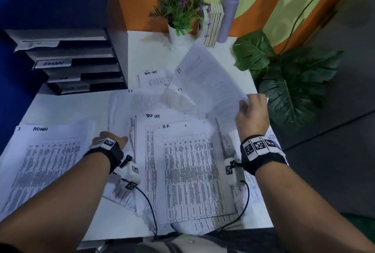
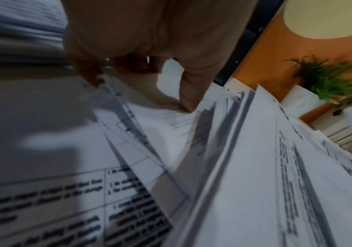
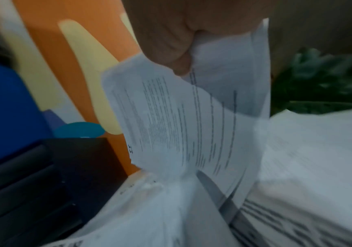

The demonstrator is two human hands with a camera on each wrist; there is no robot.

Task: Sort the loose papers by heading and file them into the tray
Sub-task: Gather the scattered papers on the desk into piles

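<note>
Loose printed sheets cover the white table [image 1: 77, 106]. On the central pile the top sheet is headed H.R. [image 1: 188, 163], with a TASK LIST sheet [image 1: 142, 151] under it. An ADMIN sheet [image 1: 46, 157] lies at the left. My right hand [image 1: 251, 108] [image 3: 183, 63] grips the corner of an I.T. sheet [image 1: 205, 78] [image 3: 170, 117] and holds it tilted above the table. My left hand [image 1: 113, 141] [image 2: 141, 90] is at the central pile's left edge, with some raised sheet edges [image 2: 128, 127] between its fingers and thumb. The black labelled tray [image 1: 120, 60] stands at the back left.
Another TASK LIST sheet [image 1: 154, 79] and a flat I.T. sheet [image 1: 142, 98] lie behind the pile. A potted plant [image 1: 180, 17], books [image 1: 214, 23] and a grey bottle [image 1: 230, 11] line the back edge. Large green leaves [image 1: 288, 82] overhang the table's right edge.
</note>
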